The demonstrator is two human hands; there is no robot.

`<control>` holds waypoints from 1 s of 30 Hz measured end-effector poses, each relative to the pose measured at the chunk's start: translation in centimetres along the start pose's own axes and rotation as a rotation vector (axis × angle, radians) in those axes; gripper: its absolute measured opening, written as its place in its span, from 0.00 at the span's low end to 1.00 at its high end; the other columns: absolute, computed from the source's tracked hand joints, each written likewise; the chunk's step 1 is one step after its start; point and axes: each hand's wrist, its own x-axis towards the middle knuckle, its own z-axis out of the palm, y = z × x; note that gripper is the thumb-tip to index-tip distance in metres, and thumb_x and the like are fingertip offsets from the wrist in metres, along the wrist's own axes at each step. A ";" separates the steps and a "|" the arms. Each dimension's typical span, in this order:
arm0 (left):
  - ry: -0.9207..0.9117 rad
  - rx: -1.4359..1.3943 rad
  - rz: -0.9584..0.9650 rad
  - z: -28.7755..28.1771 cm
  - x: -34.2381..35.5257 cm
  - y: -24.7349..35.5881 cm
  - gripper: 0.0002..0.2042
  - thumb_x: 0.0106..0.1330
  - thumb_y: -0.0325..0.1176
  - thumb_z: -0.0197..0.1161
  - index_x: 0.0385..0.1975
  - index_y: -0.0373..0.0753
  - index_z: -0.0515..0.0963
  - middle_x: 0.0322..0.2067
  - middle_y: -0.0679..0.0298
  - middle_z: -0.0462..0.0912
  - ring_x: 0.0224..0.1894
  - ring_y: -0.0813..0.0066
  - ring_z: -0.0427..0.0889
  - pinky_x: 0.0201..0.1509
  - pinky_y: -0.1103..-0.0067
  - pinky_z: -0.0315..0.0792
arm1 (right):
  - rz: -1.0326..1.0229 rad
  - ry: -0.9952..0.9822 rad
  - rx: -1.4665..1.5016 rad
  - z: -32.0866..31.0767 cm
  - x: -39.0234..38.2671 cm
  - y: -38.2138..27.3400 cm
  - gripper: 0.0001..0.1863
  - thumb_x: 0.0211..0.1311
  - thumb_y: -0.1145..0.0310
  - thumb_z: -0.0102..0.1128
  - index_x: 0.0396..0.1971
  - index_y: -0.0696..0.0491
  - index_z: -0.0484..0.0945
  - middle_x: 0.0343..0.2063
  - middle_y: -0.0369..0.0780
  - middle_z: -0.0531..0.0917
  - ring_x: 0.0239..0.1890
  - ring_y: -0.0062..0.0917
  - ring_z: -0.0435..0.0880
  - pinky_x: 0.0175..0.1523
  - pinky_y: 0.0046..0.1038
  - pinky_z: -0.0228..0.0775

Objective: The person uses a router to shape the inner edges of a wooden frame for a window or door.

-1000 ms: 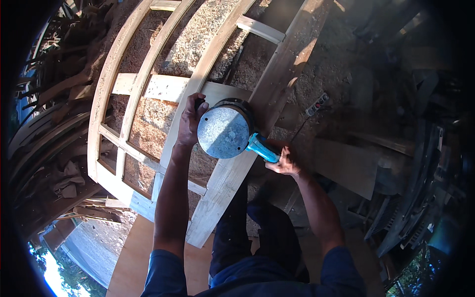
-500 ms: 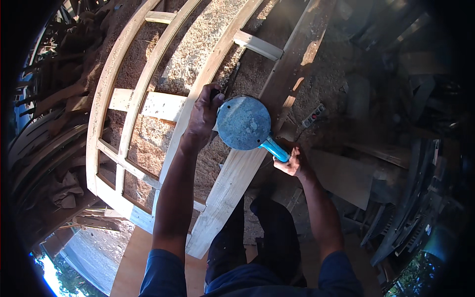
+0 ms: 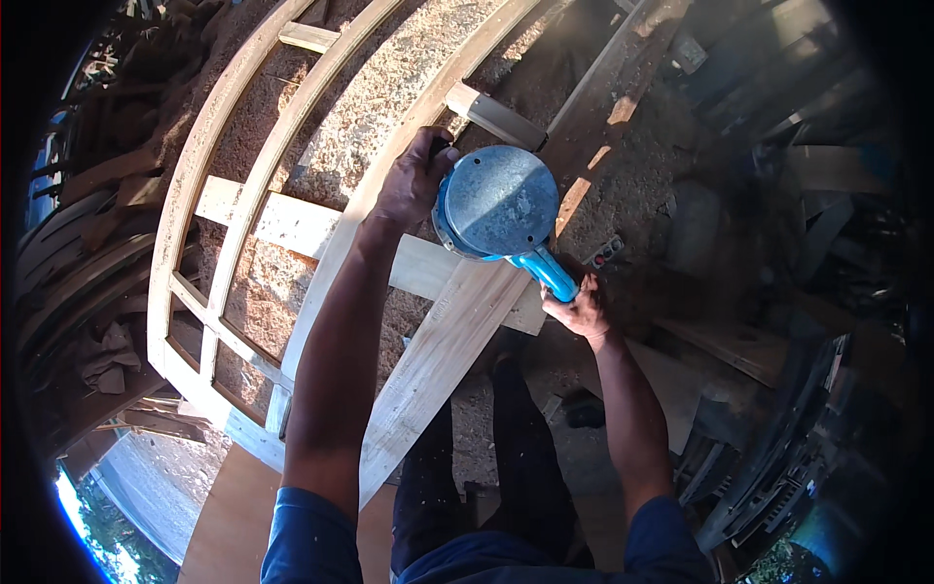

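Observation:
A blue hand-held power tool [image 3: 498, 201] with a round, flat grey metal top rests on or just above a broad wooden plank [image 3: 438, 360]; its underside is hidden. My left hand [image 3: 413, 180] is closed round a dark knob on its far left side. At its near right, my right hand [image 3: 581, 310] grips the blue handle [image 3: 545, 273]. The plank belongs to a wooden frame of curved rails [image 3: 255, 209] joined by crosspieces [image 3: 297, 226]. Beside the tool's far edge, a short crosspiece [image 3: 501, 119] links a curved rail to the plank.
Wood shavings [image 3: 258, 297] cover the ground inside the frame. A power strip [image 3: 607, 253] lies to the right of the tool. Stacked boards [image 3: 92, 263] line the left side, and more wood pieces [image 3: 720, 350] lie at the right. My legs [image 3: 530, 438] stand close to the plank.
Both hands have moved the power tool up and slightly right along the plank, away from me. A crosspiece end beneath it now shows. The view has shifted a little too.

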 end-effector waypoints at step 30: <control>0.040 -0.094 -0.020 3.3 8.6 0.3 0.15 0.71 0.41 0.58 0.50 0.39 0.72 0.39 0.52 0.83 0.43 0.64 0.82 0.49 0.70 0.73 | -0.349 0.130 -0.160 -8.2 8.2 4.1 0.10 0.46 0.74 0.66 0.29 0.50 0.75 0.37 0.44 0.77 0.37 0.40 0.78 0.39 0.41 0.68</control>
